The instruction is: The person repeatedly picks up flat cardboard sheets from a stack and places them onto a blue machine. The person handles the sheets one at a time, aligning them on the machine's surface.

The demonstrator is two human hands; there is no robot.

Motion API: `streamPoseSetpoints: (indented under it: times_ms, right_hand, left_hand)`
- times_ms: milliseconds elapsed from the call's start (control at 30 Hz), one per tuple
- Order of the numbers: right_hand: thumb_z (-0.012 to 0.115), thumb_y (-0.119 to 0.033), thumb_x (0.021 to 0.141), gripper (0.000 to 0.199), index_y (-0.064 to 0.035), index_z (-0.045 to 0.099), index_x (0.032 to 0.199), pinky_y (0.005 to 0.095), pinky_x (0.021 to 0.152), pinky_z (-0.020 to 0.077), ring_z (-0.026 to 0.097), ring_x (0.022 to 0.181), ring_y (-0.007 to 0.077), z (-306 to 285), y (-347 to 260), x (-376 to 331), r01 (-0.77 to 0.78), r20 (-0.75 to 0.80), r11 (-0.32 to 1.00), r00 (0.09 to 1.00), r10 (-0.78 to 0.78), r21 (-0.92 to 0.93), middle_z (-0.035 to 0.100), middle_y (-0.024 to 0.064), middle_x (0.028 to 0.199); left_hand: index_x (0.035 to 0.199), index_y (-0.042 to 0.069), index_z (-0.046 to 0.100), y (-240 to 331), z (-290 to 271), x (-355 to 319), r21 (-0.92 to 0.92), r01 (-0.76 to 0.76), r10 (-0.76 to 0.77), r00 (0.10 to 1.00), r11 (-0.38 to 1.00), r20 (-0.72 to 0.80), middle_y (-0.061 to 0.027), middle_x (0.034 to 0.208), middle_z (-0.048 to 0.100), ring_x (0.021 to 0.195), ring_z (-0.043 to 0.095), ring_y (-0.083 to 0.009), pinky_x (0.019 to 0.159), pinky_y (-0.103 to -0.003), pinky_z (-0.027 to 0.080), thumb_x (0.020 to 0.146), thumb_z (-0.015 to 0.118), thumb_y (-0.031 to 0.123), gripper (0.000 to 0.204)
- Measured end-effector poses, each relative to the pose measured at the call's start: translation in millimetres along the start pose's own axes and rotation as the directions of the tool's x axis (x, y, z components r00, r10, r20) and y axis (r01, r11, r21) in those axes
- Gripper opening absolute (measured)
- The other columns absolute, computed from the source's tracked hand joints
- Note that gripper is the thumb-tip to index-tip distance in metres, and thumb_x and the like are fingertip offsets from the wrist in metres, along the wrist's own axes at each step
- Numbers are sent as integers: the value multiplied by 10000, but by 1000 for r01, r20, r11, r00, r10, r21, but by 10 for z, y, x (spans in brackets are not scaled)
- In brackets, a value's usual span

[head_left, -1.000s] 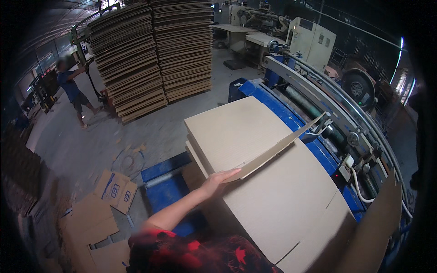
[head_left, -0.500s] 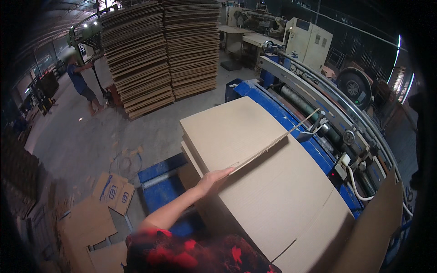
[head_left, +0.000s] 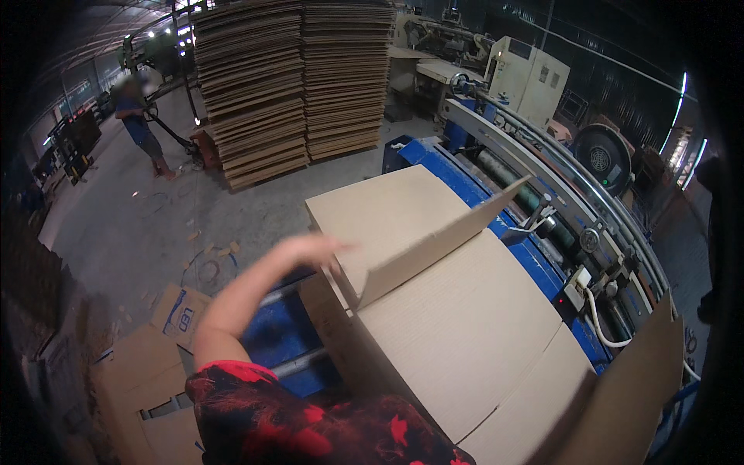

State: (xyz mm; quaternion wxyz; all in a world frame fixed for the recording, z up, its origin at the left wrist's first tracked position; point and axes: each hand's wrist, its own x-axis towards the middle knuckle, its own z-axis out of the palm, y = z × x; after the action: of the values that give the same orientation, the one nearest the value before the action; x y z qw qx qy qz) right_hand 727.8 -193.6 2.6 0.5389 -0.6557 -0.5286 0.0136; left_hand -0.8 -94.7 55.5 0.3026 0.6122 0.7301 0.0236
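Lifting the near edge of the top sheet [head_left: 403, 232], the left hand [head_left: 314, 249] is now higher than a second ago, when it lay low and flat at the edge of the stack [head_left: 465, 333]. The hand is blurred, so one cannot tell if the fingers are closed on the edge or only pushing under it; they look stretched out and rather narrow. The sheet has tilted up more steeply since then, its far corner pointing toward the machine [head_left: 558, 194], and it seems already separated from the sheets below, which is a judgement only. The right hand is not in view. Beyond the fingertips the sheet rises, and under it the stack lies flat beside the blue machine bed [head_left: 465, 182]. Behind the wrist, toward the person, the red sleeve [head_left: 310, 418] covers the shoulder. To the left of the fingers are flat boxes [head_left: 147, 364] on the floor, and far beyond them tall piles [head_left: 294, 85] of cardboard, where another person [head_left: 139, 124] stands. The machine rail and a white cable [head_left: 601, 325] stand close on the right side, where the raised corner could touch them.
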Motion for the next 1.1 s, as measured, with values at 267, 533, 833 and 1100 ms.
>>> streamPoseSetpoints:
  times_ms: [267,533,833,1100]
  right_hand:
    - [610,-147,820,268,64,632,983,430,764,488,595,831,311,150,92,-8,-107,10,994,994,107,25,635,195,936]
    - [623,-136,803,252,64,632,956,424,745,489,589,815,302,210,192,69,-121,37,992,992,120,31,633,190,922]
    - [639,-123,784,235,64,632,925,417,723,490,583,796,292,233,234,129,-124,52,992,991,122,36,631,185,905]
    - [652,-112,767,220,63,633,898,412,703,490,577,780,283,195,275,113,-142,56,989,989,139,39,629,180,890]
  left_hand:
    - [1352,20,392,-1376,-1874,-646,76,575,-336,573,814,-747,-255,1261,515,1160,517,-369,982,-400,434,758,672,297,713]
    - [1245,13,487,-1849,-2169,-1334,-124,748,-591,398,651,-701,-223,1187,581,1108,561,-357,924,-424,474,777,675,280,571]
    - [1329,-33,409,-2159,-2023,-1823,-164,828,-707,334,536,-624,-221,1257,540,1162,531,-344,935,-392,463,741,749,313,763]
    - [1322,7,453,-2229,-1784,-1966,-59,872,-725,364,486,-585,-211,1265,539,1160,531,-346,935,-393,461,790,705,278,648]
